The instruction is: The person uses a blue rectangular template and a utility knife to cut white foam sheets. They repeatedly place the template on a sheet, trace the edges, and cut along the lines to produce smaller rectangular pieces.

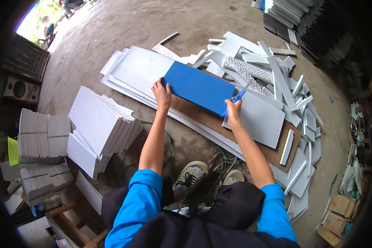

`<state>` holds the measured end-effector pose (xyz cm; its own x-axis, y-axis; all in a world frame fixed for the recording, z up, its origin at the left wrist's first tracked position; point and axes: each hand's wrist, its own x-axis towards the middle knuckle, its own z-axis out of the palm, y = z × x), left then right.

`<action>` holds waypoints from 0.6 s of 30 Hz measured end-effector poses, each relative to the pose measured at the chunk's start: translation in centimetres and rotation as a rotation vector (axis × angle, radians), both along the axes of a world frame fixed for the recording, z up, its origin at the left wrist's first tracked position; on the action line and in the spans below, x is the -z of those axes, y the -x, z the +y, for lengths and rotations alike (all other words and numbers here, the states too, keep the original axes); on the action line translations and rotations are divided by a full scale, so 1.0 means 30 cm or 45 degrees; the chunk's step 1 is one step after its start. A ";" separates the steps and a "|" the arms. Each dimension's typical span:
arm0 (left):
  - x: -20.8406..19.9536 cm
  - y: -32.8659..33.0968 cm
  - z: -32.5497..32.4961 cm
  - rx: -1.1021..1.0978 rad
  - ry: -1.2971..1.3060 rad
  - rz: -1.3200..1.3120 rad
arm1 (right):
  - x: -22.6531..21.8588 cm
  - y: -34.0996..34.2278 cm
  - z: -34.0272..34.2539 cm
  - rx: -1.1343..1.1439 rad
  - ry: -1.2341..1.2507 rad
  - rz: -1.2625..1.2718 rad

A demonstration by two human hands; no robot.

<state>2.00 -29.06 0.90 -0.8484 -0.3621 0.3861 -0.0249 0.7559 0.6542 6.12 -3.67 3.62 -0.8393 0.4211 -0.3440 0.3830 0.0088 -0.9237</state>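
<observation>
A flat blue rectangular board (200,87) lies slantwise across a brown board (190,106) and white foam sheets (138,66). At its left end my left hand (162,94) grips the edge, thumb on the blue face and fingers around the corner. My right hand (233,111) is at the opposite end, closed round a blue-handled cutter knife (239,96). The knife's pale blade points up and away, beside the blue board's right edge. Under and beyond my right hand lies a grey-white sheet (258,120). My palms hide parts of the knife handle and the board's edge.
White offcuts (256,66) are heaped at the far right. Stacked white sheets (101,124) and tied bundles (45,136) stand at left. A wooden frame (72,225) is at lower left. Dark stacked sheets (326,33) stand at upper right. People (48,31) sit far off.
</observation>
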 end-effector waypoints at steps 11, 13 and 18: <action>-0.160 -0.259 0.606 0.493 -0.634 -0.035 | -0.170 -0.219 0.761 0.206 -0.303 0.188; -0.098 -0.319 0.667 0.511 -0.652 -0.168 | -0.084 -0.288 0.850 0.197 -0.323 0.136; 0.004 -0.354 0.682 0.506 -0.488 -0.264 | 0.058 -0.380 0.864 0.173 -0.357 0.047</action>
